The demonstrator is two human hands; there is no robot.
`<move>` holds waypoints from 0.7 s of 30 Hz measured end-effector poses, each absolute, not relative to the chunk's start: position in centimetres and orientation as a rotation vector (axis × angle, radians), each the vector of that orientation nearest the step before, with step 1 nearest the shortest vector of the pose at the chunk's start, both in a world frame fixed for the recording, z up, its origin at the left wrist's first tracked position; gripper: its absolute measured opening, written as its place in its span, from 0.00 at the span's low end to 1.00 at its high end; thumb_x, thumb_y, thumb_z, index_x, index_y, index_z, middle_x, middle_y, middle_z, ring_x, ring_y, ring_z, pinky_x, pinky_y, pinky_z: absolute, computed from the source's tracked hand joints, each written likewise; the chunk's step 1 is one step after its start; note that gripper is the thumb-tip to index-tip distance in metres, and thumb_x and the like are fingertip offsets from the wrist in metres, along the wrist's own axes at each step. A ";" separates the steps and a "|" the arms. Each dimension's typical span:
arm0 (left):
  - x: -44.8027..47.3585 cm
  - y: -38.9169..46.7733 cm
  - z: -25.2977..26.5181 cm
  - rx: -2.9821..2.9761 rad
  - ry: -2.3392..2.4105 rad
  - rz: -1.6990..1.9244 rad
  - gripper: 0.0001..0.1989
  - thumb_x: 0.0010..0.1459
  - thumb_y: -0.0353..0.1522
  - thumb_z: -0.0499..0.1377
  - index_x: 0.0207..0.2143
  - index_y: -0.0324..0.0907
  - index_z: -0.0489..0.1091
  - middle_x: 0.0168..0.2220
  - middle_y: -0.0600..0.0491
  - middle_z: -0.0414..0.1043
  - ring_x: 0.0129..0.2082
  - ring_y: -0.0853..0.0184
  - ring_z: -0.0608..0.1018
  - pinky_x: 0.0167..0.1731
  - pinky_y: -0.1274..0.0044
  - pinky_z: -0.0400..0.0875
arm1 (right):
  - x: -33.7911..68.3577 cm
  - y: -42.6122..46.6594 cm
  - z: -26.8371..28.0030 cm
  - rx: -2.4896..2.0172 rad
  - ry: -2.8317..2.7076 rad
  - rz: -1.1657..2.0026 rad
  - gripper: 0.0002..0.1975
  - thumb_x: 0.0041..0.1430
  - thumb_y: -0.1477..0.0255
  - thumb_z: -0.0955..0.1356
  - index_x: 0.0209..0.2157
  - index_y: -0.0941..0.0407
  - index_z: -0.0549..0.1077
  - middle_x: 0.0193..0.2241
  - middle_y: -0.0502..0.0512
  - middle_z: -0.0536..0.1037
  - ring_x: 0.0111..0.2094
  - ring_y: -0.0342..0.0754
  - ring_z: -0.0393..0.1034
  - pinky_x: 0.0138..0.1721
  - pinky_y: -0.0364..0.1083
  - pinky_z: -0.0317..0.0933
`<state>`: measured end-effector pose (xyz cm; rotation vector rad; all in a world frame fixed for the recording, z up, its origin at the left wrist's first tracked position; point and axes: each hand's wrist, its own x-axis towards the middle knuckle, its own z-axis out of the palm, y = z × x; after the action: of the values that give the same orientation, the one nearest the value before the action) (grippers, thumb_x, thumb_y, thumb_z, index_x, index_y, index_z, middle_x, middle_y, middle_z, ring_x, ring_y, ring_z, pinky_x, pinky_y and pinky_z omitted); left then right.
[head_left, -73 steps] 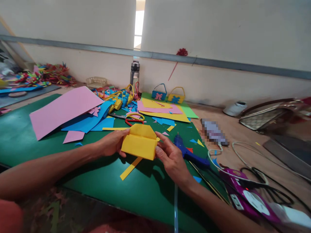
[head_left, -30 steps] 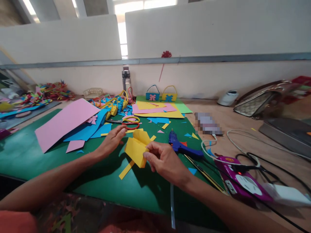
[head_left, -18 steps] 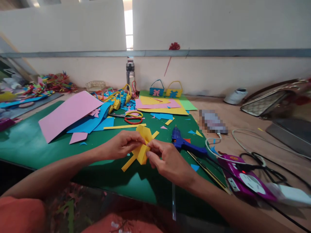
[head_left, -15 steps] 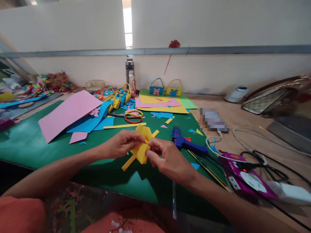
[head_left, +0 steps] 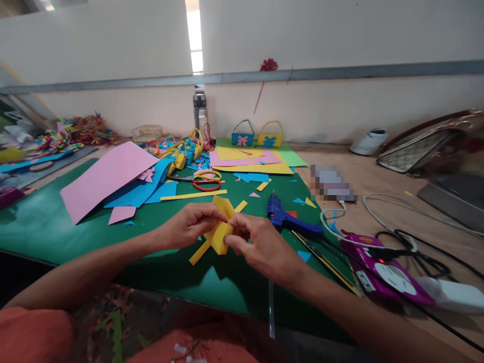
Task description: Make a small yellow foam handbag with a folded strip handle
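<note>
A folded yellow paper piece (head_left: 219,237) is held above the front of the green mat, between both hands. My left hand (head_left: 192,224) pinches its upper left side, fingers closed. From the right, my right hand (head_left: 257,242) grips the opposite edge between thumb and fingers. The fingertips of both hands meet near the piece's middle and hide part of it. A yellow strip (head_left: 200,253) lies behind or under the piece, its ends showing at lower left and upper right. To the right of my right hand lies a blue glue gun (head_left: 291,221).
Red-and-yellow-handled scissors (head_left: 206,181) lie beyond the hands. Pink paper (head_left: 109,179) covers the mat's left. Two small paper bags, one blue (head_left: 242,139) and one yellow (head_left: 270,139), stand at the back. A purple power strip (head_left: 385,272) with cables and a phone (head_left: 333,183) lie right.
The hands stay almost in place on the yellow piece. Its upper flap looks slightly narrower and more folded. The view has shifted a little.
</note>
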<state>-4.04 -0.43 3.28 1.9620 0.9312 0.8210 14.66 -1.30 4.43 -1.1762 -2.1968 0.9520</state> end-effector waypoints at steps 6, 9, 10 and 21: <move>-4.1 -0.4 3.4 2.068 0.928 0.890 0.10 0.58 0.26 0.49 0.37 0.36 0.70 0.29 0.55 0.66 0.25 0.75 0.65 0.23 0.84 0.59 | 14.4 -1.9 4.6 -1.202 -2.229 0.760 0.08 0.54 0.74 0.64 0.22 0.55 0.62 0.20 0.46 0.68 0.22 0.41 0.59 0.25 0.42 0.48; -4.1 -0.5 3.4 2.139 0.925 0.903 0.10 0.58 0.24 0.49 0.37 0.36 0.69 0.28 0.55 0.65 0.26 0.75 0.66 0.25 0.84 0.60 | 14.3 -2.0 4.6 -1.199 -2.221 0.711 0.09 0.56 0.74 0.62 0.22 0.55 0.60 0.19 0.45 0.65 0.21 0.40 0.57 0.24 0.42 0.46; -4.1 -0.5 3.4 2.158 0.924 0.903 0.10 0.58 0.24 0.49 0.37 0.36 0.69 0.28 0.55 0.65 0.26 0.74 0.66 0.26 0.84 0.60 | 14.3 -2.0 4.6 -1.200 -2.220 0.695 0.10 0.56 0.74 0.61 0.22 0.54 0.59 0.18 0.45 0.64 0.21 0.40 0.56 0.24 0.42 0.46; -4.3 -0.5 3.0 2.273 0.930 0.937 0.11 0.59 0.26 0.50 0.40 0.37 0.70 0.30 0.52 0.68 0.28 0.72 0.69 0.28 0.81 0.63 | 14.3 -1.7 4.1 -1.205 -2.247 0.573 0.08 0.56 0.74 0.61 0.24 0.54 0.61 0.19 0.45 0.66 0.21 0.41 0.58 0.25 0.42 0.46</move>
<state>-4.29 -0.49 3.03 2.2727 0.9304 0.9370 14.28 -1.73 4.06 -1.2051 -2.2467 0.5731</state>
